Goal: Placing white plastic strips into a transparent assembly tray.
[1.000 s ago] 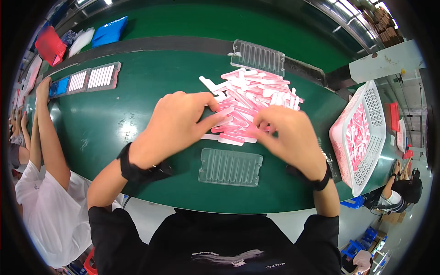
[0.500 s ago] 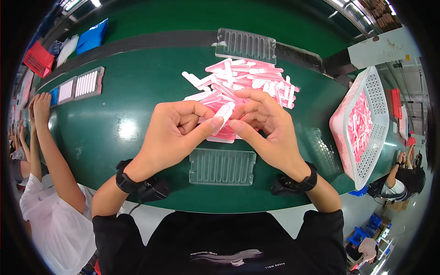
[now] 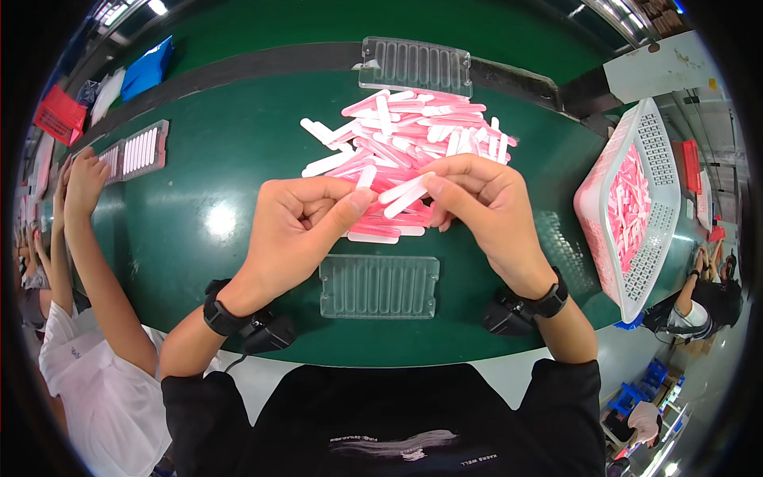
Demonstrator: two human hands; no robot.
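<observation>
My left hand (image 3: 290,230) pinches a small flat white strip (image 3: 366,176) with rounded ends between thumb and forefinger. To its right, my right hand (image 3: 497,215) grips two similar white strips (image 3: 407,197) side by side, their free ends pointing toward the left hand. Both hands are above the near part of a loose pile of pink and white strips (image 3: 397,143). Between my forearms, on the green table, lies a clear plastic tray (image 3: 379,288) with long rounded slots and nothing in them. My curled fingers hide part of the pile.
A second clear slotted tray (image 3: 415,67) lies beyond the pile. At right stands a white perforated basket (image 3: 592,199) full of pink strips. Trays filled with white strips (image 3: 143,151) lie at the far left, near a co-worker's hand (image 3: 86,179). A blue packet (image 3: 148,70) sits behind.
My hands have drawn apart. White strips held together between both hands are now separated: one in the left, two in the right. The view has shifted slightly.
</observation>
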